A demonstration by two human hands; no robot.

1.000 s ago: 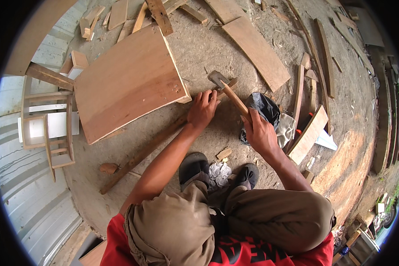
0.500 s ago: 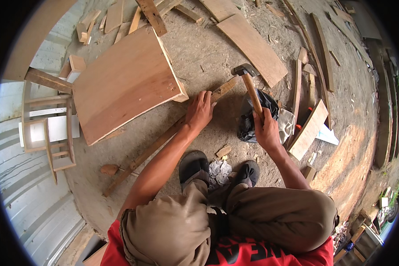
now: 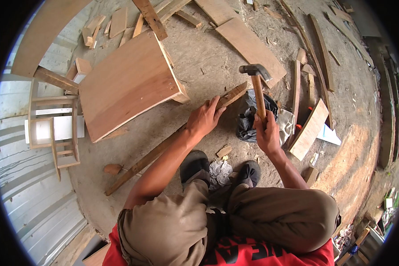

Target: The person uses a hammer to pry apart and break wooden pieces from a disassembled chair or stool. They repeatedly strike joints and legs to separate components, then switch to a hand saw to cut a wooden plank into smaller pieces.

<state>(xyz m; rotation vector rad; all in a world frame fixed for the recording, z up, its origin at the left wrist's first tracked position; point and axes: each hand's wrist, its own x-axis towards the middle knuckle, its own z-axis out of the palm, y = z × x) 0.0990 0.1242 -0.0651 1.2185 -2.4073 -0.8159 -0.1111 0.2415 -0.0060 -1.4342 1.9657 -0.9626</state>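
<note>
A long, narrow wooden strip (image 3: 158, 150) slants from the floor at lower left up to the middle of the view. My left hand (image 3: 203, 119) is closed around it near its upper end, thumb on the near side. In my right hand (image 3: 267, 133) is a claw hammer (image 3: 258, 95), gripped by its wooden handle with the dark metal head upward. The hammer head stands apart from the strip's end, to the right of and beyond it. Behind the hammer sits a black plastic bag (image 3: 247, 120), partly hidden by my right hand.
A large plywood panel on a wooden frame (image 3: 131, 84) stands at left, beside a corrugated metal wall (image 3: 40, 195). Plywood sheets (image 3: 252, 48) and loose boards (image 3: 312, 128) lie ahead and at right. Crumpled paper (image 3: 220, 172) lies between my shoes.
The hammer has shifted right and turned more upright, its head moving off the strip's end. The strip's upper end and my left hand have shifted slightly right.
</note>
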